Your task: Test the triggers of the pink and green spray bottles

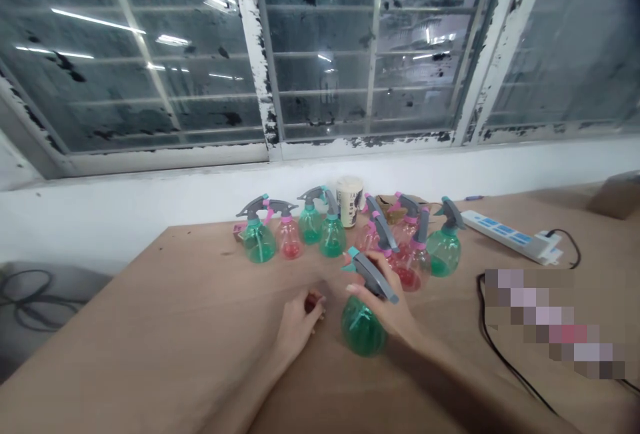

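Observation:
My right hand is wrapped round the neck of a green spray bottle with a grey and teal trigger head. The bottle leans slightly, and some of its neck is hidden by my fingers. Just left of it, my left hand rests at the tabletop with its fingers curled in, and no object shows in it. Beyond my hands stand more spray bottles: a green one and a pink one at the left, two green ones in the middle, several pink ones and a green one at the right.
A printed paper cup stands behind the bottles near the wall. A white power strip with a plugged-in black cable lies at the right, by a blurred-out patch. A brown box sits at the far right. Windows rise behind the wooden table.

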Tool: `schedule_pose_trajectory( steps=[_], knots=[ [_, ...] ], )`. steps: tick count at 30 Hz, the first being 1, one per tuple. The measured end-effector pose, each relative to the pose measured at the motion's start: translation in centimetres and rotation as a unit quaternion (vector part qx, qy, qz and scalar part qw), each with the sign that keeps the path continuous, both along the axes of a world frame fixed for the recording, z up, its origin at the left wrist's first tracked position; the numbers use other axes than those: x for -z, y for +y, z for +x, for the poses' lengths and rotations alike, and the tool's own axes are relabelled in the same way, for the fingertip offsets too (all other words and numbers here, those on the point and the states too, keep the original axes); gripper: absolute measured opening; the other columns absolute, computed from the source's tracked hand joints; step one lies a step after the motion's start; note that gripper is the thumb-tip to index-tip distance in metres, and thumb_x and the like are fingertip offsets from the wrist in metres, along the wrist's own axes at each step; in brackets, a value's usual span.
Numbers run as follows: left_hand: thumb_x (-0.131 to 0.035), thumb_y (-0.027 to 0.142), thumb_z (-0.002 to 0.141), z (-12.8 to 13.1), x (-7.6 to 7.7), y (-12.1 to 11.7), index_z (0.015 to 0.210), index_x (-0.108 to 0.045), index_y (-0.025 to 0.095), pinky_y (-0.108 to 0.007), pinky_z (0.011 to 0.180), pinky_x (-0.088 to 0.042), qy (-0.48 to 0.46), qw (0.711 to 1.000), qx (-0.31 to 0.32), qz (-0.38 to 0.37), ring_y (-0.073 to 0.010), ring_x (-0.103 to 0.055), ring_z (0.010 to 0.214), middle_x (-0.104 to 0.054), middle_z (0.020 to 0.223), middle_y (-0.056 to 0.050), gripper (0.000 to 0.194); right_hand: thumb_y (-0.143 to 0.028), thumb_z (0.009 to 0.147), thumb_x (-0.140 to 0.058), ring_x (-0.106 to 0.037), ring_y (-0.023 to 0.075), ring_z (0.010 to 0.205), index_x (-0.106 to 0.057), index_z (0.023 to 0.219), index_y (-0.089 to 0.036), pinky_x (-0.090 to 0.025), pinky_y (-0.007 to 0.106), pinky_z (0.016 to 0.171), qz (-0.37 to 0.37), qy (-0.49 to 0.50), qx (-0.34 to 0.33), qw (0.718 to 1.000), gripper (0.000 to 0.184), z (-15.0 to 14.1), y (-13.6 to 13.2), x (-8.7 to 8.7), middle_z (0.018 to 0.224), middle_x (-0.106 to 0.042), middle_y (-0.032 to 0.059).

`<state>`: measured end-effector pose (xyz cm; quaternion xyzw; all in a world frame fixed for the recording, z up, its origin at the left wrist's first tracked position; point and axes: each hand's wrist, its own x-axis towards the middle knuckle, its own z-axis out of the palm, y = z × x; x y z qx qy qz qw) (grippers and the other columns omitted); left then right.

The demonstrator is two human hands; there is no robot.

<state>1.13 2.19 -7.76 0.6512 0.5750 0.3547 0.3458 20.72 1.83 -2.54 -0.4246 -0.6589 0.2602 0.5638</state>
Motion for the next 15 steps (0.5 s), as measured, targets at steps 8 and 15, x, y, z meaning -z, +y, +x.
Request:
schedule_pose_trajectory(
  steps=[8, 15],
  knots=[
    [-0.047, 0.039, 0.087, -0.4, 0.0, 1.0, 0.095, -0.057, 0.017, -0.032, 0.069, -0.053, 0.062, 0.99, -0.077, 0.099, -0.0202, -0.065, 0.079, -0.066, 0.085, -0.006, 0.025, -0.051, 0.072, -0.066, -0.061, 0.0213, 0.074, -0.056, 0.102, -0.022, -0.048, 0.034, 0.069, -0.061, -0.109, 0.049, 0.991, 0.043, 0.6, -1.2, 0.5, 0.082, -0.065, 0.0027],
    [-0.06, 0.039, 0.081, 2.9, -1.1, 8.0, 0.122, -0.043, 0.016, -0.045, 0.1, -0.037, 0.111, 0.95, -0.174, 0.234, -0.028, -0.044, 0.122, -0.049, 0.123, -0.014, 0.049, -0.054, 0.077, -0.061, -0.062, 0.028, 0.094, -0.054, 0.116, -0.019, -0.049, 0.042, 0.082, -0.098, -0.199, 0.018, 0.975, 0.053, 1.4, -3.8, 1.5, 0.098, -0.066, 0.0091]
  ],
)
